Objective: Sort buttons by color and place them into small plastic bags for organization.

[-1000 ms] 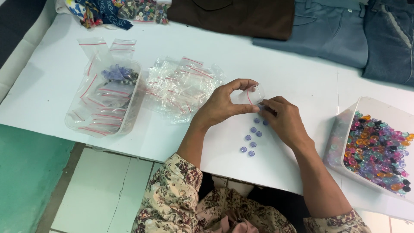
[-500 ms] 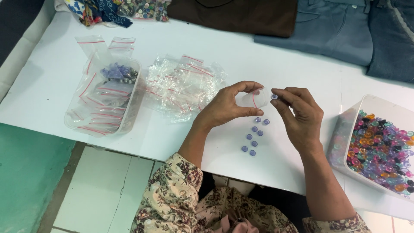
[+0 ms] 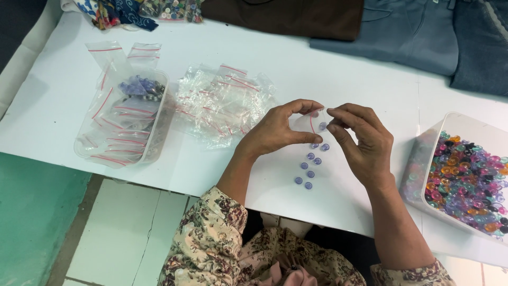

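My left hand (image 3: pixel 278 130) pinches a small clear zip bag (image 3: pixel 305 122) with a red strip, holding it up above the white table (image 3: pixel 344 69). My right hand (image 3: pixel 362 140) meets it at the bag's mouth, fingertips pinched on a small purple button (image 3: pixel 322 126). Below the hands, several more purple buttons (image 3: pixel 309 164) lie in a loose column on the table.
A clear tub (image 3: pixel 127 119) with filled zip bags stands at the left. A heap of empty zip bags (image 3: pixel 222 103) lies beside it. A clear tub of mixed coloured buttons (image 3: pixel 468 177) sits at the right edge. Folded brown and blue cloth (image 3: pixel 402 26) lies along the far side.
My right hand lifted from the buttons on the table up to the bag's mouth with a button. The left hand kept holding the bag in place.
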